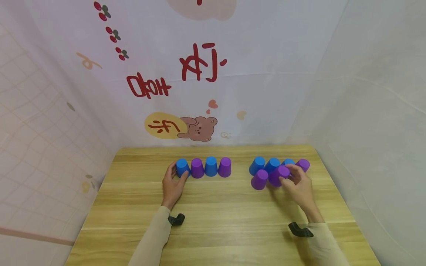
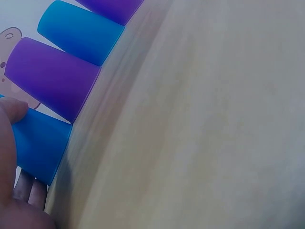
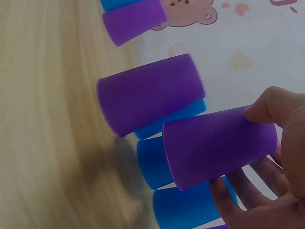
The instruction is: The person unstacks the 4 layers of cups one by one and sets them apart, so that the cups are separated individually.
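Four upturned cups stand in a row at the table's back left: blue [image 1: 182, 167], purple [image 1: 197, 168], blue [image 1: 211, 166], purple [image 1: 225, 167]. My left hand [image 1: 177, 174] grips the leftmost blue cup [image 2: 38, 143], thumb [image 2: 10, 110] on its near side and fingers behind it. At the back right is a cluster of three blue cups [image 1: 272, 164] and purple cups [image 1: 259, 179]. My right hand [image 1: 287, 174] holds one purple cup [image 1: 279, 174] from this cluster. In the right wrist view that cup [image 3: 219, 145] sits between thumb [image 3: 267, 107] and fingers [image 3: 226, 191], in front of the blue ones.
The wooden table [image 1: 219, 221] is bounded by white printed cloth walls at the back and both sides. A purple cup [image 1: 303, 164] stands near the right wall. Black wrist mounts [image 1: 176, 220] sit on both sleeves.
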Available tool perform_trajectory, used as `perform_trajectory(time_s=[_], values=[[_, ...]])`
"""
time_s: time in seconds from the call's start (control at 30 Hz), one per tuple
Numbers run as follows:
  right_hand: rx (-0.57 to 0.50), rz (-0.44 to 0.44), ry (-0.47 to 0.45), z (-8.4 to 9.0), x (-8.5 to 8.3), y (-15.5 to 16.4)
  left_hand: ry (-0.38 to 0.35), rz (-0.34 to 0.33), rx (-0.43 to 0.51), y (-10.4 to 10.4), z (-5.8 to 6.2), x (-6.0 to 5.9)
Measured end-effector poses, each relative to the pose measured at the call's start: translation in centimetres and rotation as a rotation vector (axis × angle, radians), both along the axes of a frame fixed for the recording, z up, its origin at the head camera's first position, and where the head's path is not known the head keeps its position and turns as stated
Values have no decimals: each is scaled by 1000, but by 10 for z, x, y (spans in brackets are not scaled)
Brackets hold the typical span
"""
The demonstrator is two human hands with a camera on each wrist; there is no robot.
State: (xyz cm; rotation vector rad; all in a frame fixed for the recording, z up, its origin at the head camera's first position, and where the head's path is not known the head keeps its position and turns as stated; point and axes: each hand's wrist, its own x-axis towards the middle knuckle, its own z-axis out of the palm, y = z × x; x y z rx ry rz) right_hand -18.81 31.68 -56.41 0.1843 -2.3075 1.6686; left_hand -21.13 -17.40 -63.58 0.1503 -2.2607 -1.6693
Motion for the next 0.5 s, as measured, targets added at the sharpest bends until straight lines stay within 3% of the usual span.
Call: perform_trajectory(time_s=[0.5], values=[[16, -8, -67, -18, -2, -6, -4, 1, -3, -1, 0, 0]])
